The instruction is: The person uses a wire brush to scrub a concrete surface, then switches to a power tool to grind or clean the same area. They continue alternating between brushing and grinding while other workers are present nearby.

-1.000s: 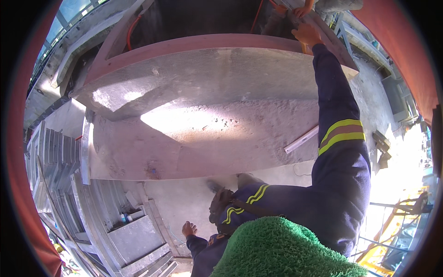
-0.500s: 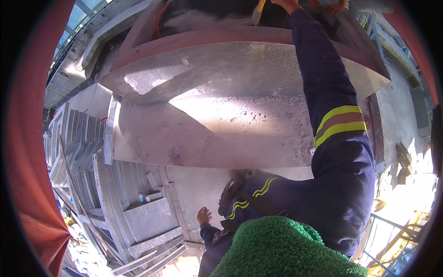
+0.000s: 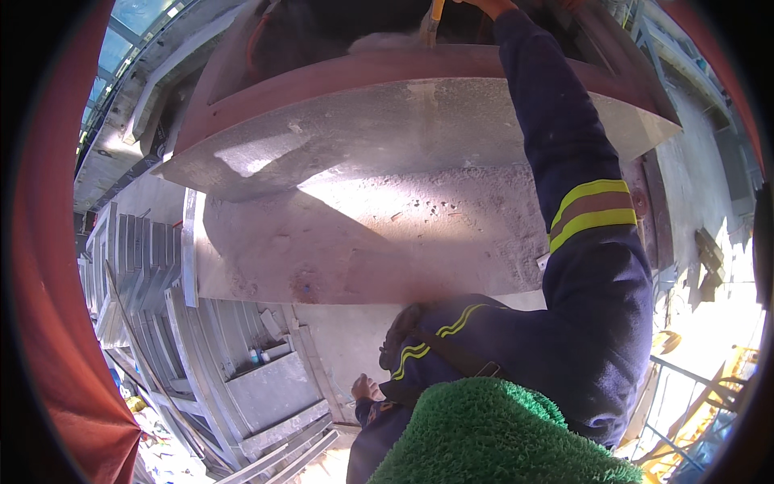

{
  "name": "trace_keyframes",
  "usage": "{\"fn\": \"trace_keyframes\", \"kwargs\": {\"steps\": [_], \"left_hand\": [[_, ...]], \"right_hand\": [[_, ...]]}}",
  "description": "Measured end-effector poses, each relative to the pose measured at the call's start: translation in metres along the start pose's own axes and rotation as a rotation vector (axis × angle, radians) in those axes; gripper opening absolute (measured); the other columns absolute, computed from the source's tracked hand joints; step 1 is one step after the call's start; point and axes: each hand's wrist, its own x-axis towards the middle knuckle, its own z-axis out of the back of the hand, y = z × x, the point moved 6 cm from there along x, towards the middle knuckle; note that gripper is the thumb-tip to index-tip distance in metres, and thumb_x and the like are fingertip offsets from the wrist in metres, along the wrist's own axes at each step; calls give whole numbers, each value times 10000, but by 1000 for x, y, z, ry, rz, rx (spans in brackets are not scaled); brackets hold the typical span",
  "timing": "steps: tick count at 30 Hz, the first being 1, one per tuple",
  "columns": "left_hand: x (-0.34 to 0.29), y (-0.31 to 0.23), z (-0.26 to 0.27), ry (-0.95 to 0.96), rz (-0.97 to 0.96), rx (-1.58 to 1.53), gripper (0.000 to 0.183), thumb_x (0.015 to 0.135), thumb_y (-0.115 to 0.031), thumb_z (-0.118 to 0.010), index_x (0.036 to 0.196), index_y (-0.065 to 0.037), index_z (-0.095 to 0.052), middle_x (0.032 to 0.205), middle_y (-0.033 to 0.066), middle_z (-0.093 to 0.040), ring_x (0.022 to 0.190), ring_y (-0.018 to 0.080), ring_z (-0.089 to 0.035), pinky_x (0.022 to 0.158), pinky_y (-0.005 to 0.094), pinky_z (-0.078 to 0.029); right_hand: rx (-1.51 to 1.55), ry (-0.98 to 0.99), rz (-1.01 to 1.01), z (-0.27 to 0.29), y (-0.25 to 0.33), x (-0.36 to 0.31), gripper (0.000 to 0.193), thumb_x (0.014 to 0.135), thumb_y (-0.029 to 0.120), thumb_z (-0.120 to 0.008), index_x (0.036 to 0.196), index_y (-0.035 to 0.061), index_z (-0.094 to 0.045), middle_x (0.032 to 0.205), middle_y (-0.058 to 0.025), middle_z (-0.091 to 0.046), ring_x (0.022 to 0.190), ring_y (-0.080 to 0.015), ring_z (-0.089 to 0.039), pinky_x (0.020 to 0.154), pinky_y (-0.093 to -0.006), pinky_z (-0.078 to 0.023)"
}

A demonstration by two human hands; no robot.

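At the top edge, my right hand [image 3: 490, 6] is partly cut off by the picture's rim, and its fingers reach to the yellow handle of a brush [image 3: 430, 29]. The bristles rest against the inner side of a reddish-brown frame [image 3: 363, 66], beside a hazy patch of pale dust [image 3: 387, 42]. Low in the view, my left hand [image 3: 368, 388] hangs by my thigh, its fingers loosely bent and apart, with nothing visible in it. What lies inside the dark frame is mostly hidden by shadow and dust.
A pale, dusty slab [image 3: 403, 234] lies below the frame. Stacked grey metal profiles [image 3: 157, 250] and a grey panel [image 3: 278, 391] stand at left. Red cloth [image 3: 60, 306] hangs at the left rim. Wood pieces [image 3: 709, 262] and metal railing [image 3: 685, 379] are at right.
The brush and my right hand have moved left along the frame, with the dust haze spreading around it. My left hand has shifted slightly right and down.
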Motion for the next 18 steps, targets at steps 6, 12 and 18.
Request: {"fn": "trace_keyframes", "kwargs": {"steps": [6, 12, 18], "left_hand": [[22, -89, -23, -171, -206, 52, 574, 1002, -442, -655, 1426, -69, -552, 1254, 183, -687, 1058, 366, -717, 801, 477, -582], [45, -71, -42, 28, -67, 330, 570, 999, -417, -654, 1448, -86, -536, 1285, 182, -670, 1070, 397, -708, 774, 520, -565], [48, -49, -13, -99, 36, 115, 514, 983, -396, -641, 1389, -89, -566, 1246, 175, -683, 1054, 412, -707, 820, 517, -547]], "right_hand": [[-388, 204, 94, 20, -89, 0, 450, 890, 389, -615, 828, -41, -734, 897, -286, -728, 905, -484, -714, 793, -551, -566], [-612, -62, 184, 74, -167, -19, 336, 910, 317, -613, 992, 11, -725, 906, -225, -753, 841, -407, -745, 710, -568, -572], [-597, 350, -113, 138, -219, -83, 473, 914, 451, -627, 1166, 62, -723, 1102, -218, -746, 1068, -416, -710, 964, -519, -546]]}}
